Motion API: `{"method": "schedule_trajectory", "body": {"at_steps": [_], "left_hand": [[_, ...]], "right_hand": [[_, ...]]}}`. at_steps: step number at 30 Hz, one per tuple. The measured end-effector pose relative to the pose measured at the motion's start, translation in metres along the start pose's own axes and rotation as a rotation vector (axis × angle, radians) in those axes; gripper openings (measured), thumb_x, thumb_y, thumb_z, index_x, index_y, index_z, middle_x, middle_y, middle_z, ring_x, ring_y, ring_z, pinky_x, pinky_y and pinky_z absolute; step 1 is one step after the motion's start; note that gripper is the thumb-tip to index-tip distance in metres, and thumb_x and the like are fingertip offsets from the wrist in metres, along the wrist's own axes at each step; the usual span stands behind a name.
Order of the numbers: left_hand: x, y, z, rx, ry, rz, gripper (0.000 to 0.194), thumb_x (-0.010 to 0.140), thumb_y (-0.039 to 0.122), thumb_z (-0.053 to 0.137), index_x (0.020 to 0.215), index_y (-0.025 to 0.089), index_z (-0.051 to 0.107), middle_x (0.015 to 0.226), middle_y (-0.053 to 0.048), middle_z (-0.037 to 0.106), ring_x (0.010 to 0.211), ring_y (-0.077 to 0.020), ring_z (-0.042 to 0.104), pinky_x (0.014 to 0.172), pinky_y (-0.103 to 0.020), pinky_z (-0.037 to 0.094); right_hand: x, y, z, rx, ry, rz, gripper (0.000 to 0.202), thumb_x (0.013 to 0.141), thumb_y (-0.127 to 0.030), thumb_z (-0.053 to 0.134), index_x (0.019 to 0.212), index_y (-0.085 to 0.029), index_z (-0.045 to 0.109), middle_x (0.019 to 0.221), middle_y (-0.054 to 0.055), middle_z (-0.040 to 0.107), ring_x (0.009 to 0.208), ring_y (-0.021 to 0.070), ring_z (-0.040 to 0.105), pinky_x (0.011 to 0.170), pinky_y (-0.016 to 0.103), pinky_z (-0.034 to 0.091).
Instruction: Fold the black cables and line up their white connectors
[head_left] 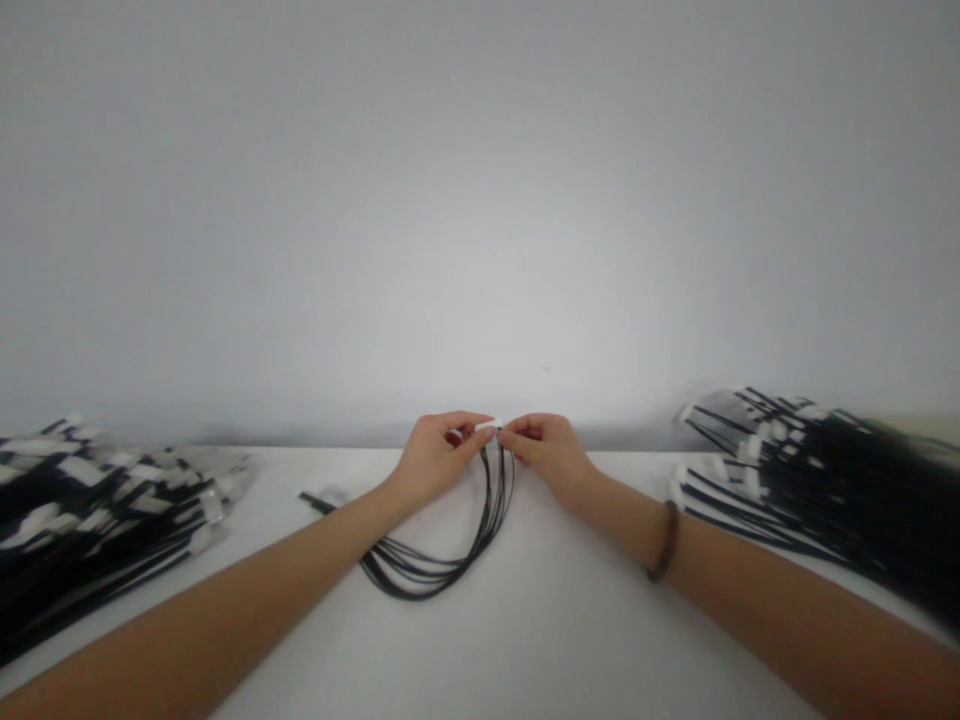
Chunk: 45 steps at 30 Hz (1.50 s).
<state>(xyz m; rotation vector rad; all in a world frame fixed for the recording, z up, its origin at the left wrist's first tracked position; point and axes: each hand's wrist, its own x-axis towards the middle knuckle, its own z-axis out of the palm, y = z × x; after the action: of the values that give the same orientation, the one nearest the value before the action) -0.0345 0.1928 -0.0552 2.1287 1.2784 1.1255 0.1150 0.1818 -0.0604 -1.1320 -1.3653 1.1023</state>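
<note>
Between both hands, near the table's back edge, is a small white connector (pixel 487 426) with several black wires (pixel 486 535) hanging from it. My left hand (pixel 441 452) pinches the connector's left part between thumb and fingers. My right hand (pixel 546 445) is closed at its right end, fingertips pressed together where the wires enter; whether a single wire is in them is too small to tell. From the connector the wires curve down onto the table and pass behind my left forearm. Their dark far end (pixel 315 502) shows beyond that forearm.
A pile of black wire harnesses (pixel 97 500) with white connectors and labels lies on the left. Another heap of black cables (pixel 825 490) with white ends, partly blurred, lies on the right. The white table (pixel 555 610) meets a pale wall (pixel 480 200) behind.
</note>
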Motion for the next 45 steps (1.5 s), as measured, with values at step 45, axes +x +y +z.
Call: {"method": "schedule_trajectory", "body": {"at_steps": [45], "left_hand": [[-0.004, 0.001, 0.000, 0.144, 0.123, 0.186, 0.027, 0.075, 0.035, 0.044, 0.092, 0.021, 0.060, 0.076, -0.002, 0.061, 0.064, -0.0109, 0.051, 0.060, -0.022, 0.041]], "right_hand": [[0.002, 0.004, -0.003, 0.152, -0.030, -0.042, 0.019, 0.061, -0.031, 0.058, 0.062, -0.012, 0.055, 0.047, -0.002, 0.047, 0.042, 0.0059, 0.038, 0.042, 0.020, 0.029]]}}
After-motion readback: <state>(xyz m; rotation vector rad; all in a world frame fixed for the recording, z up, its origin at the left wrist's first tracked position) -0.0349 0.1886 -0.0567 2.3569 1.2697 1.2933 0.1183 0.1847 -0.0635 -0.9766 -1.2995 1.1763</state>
